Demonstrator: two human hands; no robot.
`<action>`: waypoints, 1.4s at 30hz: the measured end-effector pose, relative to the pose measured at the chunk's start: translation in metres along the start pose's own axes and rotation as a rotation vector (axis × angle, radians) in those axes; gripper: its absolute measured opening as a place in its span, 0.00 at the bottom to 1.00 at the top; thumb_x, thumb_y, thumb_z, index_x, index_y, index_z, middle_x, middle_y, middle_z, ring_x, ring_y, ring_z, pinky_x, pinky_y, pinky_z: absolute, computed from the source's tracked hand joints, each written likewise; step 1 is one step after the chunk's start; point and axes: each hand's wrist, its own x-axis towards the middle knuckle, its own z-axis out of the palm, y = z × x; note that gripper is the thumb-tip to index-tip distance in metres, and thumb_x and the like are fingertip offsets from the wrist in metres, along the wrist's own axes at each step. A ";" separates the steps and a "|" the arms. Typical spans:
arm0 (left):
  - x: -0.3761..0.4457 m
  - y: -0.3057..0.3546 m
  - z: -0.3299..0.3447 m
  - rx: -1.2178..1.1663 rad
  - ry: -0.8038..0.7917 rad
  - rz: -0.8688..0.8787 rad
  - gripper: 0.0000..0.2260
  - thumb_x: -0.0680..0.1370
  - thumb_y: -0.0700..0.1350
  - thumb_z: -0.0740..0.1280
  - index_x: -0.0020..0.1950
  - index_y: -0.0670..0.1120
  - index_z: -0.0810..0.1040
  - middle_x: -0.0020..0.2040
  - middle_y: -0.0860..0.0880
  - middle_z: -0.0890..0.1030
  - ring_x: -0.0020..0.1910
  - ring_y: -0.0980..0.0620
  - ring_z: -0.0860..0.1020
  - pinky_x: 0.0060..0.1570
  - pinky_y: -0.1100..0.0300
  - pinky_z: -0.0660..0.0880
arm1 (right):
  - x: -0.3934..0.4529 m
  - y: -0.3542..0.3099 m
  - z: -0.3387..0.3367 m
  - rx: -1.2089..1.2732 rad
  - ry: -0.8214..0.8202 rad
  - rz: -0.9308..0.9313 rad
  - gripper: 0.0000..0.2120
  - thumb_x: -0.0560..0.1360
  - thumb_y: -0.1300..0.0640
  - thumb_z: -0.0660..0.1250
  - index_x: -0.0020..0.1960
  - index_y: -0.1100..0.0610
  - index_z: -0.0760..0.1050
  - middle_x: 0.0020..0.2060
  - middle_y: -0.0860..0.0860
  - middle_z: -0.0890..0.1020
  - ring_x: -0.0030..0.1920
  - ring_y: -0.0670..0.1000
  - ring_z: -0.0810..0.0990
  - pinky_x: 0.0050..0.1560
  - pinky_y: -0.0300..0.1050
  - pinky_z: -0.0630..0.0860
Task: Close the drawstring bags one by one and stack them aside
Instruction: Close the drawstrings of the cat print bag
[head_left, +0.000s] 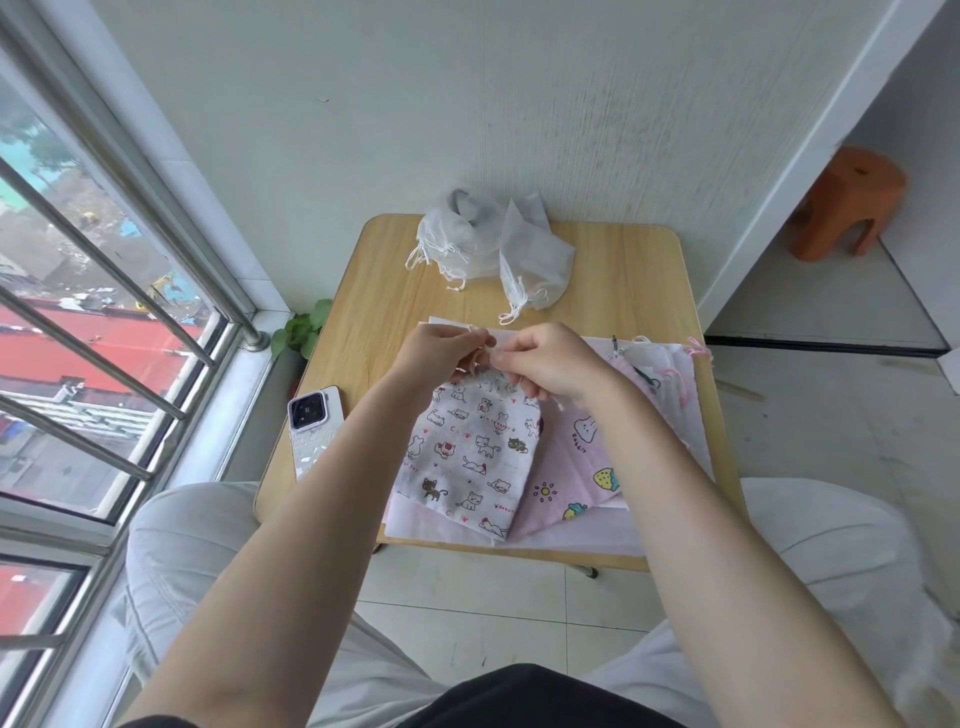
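I am pinching the white drawstring (470, 364) with my left hand (434, 353), fingers curled round the cord, while my right hand (550, 364) is gripping the gathered mouth of the cat-print bag (467, 452). The bag is lying on the wooden counter (374, 312), overlapping a pink rabbit-print bag (563, 467) just beside it. White bags (488, 244) are sitting in a heap at the counter's far edge, well apart. A phone (314, 428) is resting near my left forearm.
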 end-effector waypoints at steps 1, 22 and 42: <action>0.001 0.000 -0.001 -0.009 -0.015 -0.005 0.09 0.78 0.45 0.69 0.49 0.40 0.85 0.38 0.45 0.82 0.37 0.50 0.76 0.38 0.58 0.73 | 0.000 0.000 0.001 0.000 0.009 -0.011 0.05 0.75 0.57 0.70 0.41 0.54 0.79 0.31 0.51 0.79 0.26 0.48 0.73 0.26 0.40 0.68; -0.005 0.001 0.002 0.289 0.146 0.360 0.07 0.71 0.36 0.74 0.43 0.47 0.84 0.41 0.50 0.85 0.42 0.52 0.83 0.45 0.59 0.80 | 0.009 0.005 0.006 0.271 0.042 -0.023 0.12 0.77 0.67 0.65 0.58 0.60 0.80 0.37 0.46 0.82 0.34 0.37 0.78 0.36 0.29 0.71; -0.007 -0.010 0.006 -0.011 0.156 0.139 0.06 0.74 0.46 0.74 0.43 0.44 0.83 0.43 0.38 0.84 0.37 0.50 0.79 0.44 0.53 0.79 | 0.017 0.011 0.008 0.419 0.080 0.130 0.06 0.74 0.57 0.61 0.39 0.55 0.73 0.34 0.49 0.76 0.37 0.50 0.73 0.37 0.43 0.67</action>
